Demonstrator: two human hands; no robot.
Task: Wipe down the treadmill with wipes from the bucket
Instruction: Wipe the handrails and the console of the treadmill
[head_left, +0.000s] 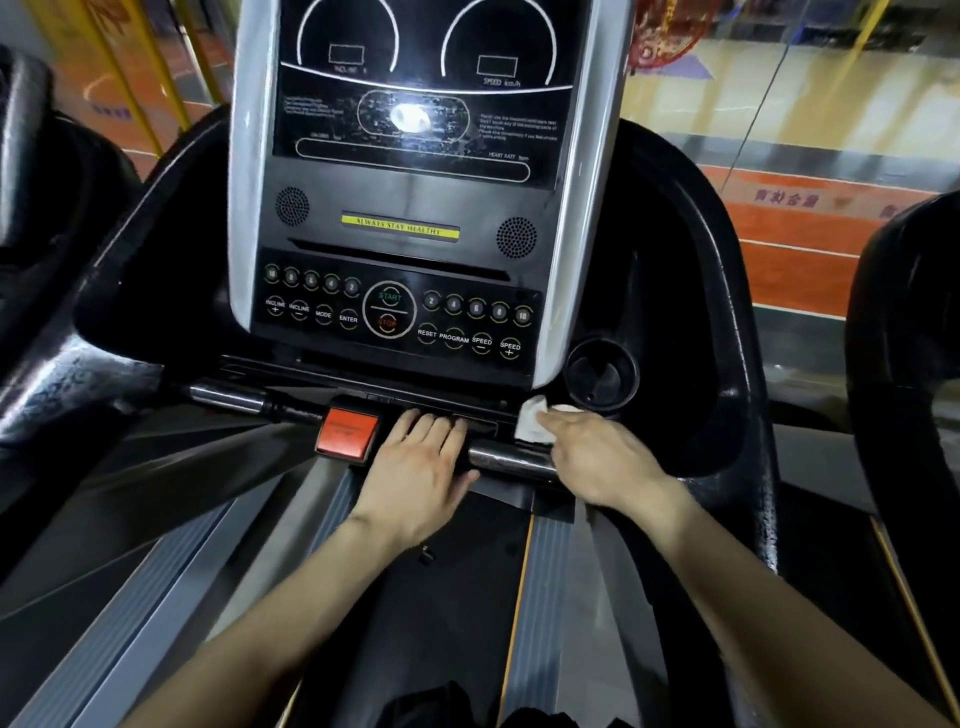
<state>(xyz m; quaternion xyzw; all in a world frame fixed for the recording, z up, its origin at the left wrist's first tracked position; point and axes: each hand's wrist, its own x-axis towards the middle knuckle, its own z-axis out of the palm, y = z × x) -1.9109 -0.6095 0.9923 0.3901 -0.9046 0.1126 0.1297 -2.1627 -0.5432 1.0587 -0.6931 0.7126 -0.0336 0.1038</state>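
- Right hand (597, 457) grips wipe (530, 422) at treadmill (405, 208) console's lower right corner
- Left hand (421, 462) rests flat, fingers straight
- The wipe likely soft, limp: hold bunched

Dim indoor light. A white glare spot burns on the console (405, 197) (print around it washes out). Frame edges bow from the wide lens; the floor (810, 244) beyond looks soft.

Gym: treadmill (400, 218) beside painted sports court (810, 244).
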